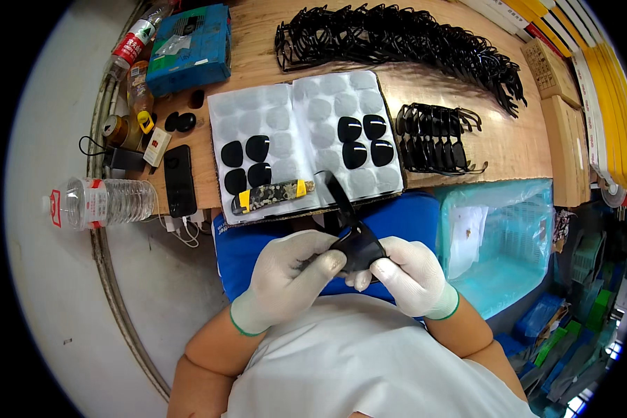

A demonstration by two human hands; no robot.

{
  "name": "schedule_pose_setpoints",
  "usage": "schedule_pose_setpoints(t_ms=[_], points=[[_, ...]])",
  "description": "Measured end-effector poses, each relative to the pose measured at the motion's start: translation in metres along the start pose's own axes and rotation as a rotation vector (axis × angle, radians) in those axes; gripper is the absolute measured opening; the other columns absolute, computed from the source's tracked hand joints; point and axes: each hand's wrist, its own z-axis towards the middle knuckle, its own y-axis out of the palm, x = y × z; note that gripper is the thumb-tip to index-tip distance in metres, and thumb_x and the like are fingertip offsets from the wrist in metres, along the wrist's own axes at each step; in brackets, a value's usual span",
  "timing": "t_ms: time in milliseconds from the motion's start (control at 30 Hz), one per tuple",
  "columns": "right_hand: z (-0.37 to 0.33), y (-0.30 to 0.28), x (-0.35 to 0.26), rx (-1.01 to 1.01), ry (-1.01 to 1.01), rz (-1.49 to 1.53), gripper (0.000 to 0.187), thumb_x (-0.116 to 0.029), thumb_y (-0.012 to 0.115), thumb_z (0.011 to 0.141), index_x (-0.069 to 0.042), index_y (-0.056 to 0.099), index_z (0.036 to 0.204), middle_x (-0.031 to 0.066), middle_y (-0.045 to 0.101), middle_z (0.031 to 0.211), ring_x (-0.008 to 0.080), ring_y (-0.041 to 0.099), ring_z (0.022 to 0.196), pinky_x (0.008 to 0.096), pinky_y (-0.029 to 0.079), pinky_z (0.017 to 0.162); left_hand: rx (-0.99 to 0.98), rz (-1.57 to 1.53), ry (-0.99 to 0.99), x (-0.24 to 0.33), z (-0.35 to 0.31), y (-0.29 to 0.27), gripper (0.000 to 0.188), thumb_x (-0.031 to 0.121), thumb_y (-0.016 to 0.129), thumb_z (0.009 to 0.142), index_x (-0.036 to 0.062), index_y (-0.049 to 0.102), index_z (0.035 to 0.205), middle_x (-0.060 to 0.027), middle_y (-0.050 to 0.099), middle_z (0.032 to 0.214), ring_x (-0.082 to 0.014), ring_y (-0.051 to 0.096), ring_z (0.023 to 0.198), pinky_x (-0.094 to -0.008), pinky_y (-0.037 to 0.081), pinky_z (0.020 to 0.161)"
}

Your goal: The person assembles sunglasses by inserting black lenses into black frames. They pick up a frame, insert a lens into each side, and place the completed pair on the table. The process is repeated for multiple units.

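In front of my lap I hold a black pair of sunglasses (pixel 360 249) in both gloved hands, one temple arm pointing up toward the tray. My left hand (pixel 296 268) grips one side of it, thumb on top. On the other side my right hand (pixel 412 273) pinches the lower edge between thumb and fingers. Just beyond lies a paper-lined lens tray (pixel 304 150) with round pockets. Several loose dark lenses (pixel 257 148) rest on its left half and more dark lenses (pixel 354 155) on its right. A tool with a camouflage-and-yellow wrapped handle (pixel 273 196) lies along its near edge.
Folded black glasses (pixel 435 139) stand in a row right of the tray; a long pile of glasses (pixel 397 38) lines the back. A turquoise-lined crate (pixel 498 244) sits lower right. At left are a phone (pixel 180 182), water bottle (pixel 104 202) and blue box (pixel 189 49).
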Motion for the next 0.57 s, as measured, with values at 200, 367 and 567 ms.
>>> schedule_pose_setpoints(t_ms=[200,367,567], points=[[0.002,-0.007,-0.015,-0.057,-0.041,-0.301,0.015,-0.006,0.056,0.098,0.001,0.066,0.108,0.0088,0.075,0.086,0.0206,0.071,0.071,0.0285,0.056,0.069,0.004,0.330,0.119,0.009,-0.001,-0.001,0.017,0.012,0.065,0.096,-0.0026,0.072,0.100,-0.0129,0.070,0.079,-0.0196,0.067,0.068,-0.0304,0.052,0.063],[0.005,-0.015,-0.015,-0.080,-0.079,-0.305,0.013,-0.008,0.059,0.097,-0.002,0.069,0.102,0.0068,0.074,0.081,0.0201,0.070,0.065,0.0283,0.054,0.062,-0.107,0.282,0.197,0.023,0.000,-0.005,0.017,0.010,0.066,0.093,-0.0022,0.071,0.103,-0.0140,0.072,0.084,-0.0228,0.068,0.069,-0.0313,0.054,0.065],[0.004,-0.007,-0.013,0.082,-0.010,-0.313,0.011,-0.002,0.056,0.099,0.002,0.067,0.101,0.0108,0.076,0.086,0.0198,0.075,0.079,0.0294,0.058,0.075,0.097,0.560,0.299,0.041,-0.001,-0.006,0.047,0.022,0.073,0.090,-0.0021,0.061,0.129,-0.0155,0.064,0.125,-0.0184,0.058,0.120,-0.0329,0.049,0.099]])
